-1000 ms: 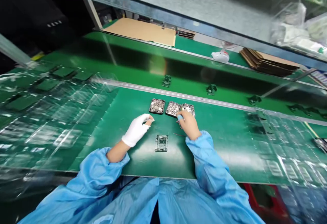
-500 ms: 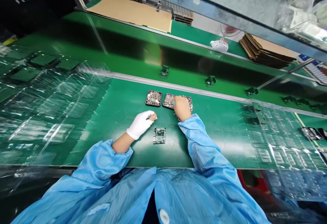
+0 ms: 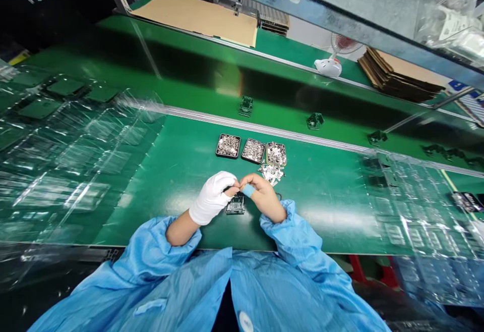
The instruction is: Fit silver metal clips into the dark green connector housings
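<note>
My left hand [image 3: 215,197], in a white glove that leaves some fingertips bare, is closed in a pinch. Its fingertips meet those of my right hand [image 3: 261,196], also pinched, with blue tape around one finger. Whatever lies between the fingertips is too small to make out. Just below them a green circuit board assembly [image 3: 236,205] lies on the green bench, its upper part hidden by the hands. Beyond stand three small black trays of tiny metal parts: a left tray [image 3: 228,146], a middle tray [image 3: 253,150] and a right tray [image 3: 276,154]. Loose silvery parts [image 3: 271,172] lie before the right one.
Clear plastic blister trays [image 3: 75,170] cover the bench at left, some holding green boards; more blister trays [image 3: 412,201] lie at right. Along the back sit several board assemblies [image 3: 246,105]. Behind the glossy green panel are a small fan [image 3: 328,64] and stacked cardboard [image 3: 401,77].
My right hand has come back from the right-hand trays toward me and to the left. My left hand has shifted slightly right, and the fingertips of both now meet over the board.
</note>
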Tool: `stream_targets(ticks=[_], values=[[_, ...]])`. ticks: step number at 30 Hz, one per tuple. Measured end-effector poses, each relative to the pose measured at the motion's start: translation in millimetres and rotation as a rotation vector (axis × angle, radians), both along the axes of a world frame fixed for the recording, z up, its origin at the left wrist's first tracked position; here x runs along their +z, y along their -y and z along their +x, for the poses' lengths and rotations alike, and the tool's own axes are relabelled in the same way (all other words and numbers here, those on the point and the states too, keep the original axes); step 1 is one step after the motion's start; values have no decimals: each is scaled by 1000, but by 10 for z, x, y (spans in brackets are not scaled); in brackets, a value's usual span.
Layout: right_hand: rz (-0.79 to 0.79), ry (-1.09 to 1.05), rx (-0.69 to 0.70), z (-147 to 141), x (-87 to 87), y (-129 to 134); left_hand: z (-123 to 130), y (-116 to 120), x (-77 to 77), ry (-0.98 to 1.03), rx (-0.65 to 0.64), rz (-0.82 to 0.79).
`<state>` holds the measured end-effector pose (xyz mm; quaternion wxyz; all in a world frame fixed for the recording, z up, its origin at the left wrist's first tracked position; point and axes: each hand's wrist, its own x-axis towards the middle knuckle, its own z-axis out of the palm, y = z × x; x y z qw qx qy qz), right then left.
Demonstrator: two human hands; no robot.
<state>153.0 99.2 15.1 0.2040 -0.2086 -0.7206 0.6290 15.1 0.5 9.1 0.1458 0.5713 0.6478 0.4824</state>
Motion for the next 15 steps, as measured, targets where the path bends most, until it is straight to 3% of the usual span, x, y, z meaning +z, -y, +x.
stream_targets(ticks=[4,11,13,15], values=[[60,3,41,8,39,19,33,53,69,12,21,-18],[482,-66,-65,-12,83,132,101,83,131,225,114,-121],[621,11,-16,-24,73,148,98,127,128,274,177,-180],[663,96,59,-32,71,132,67,176,98,274,220,-256]])
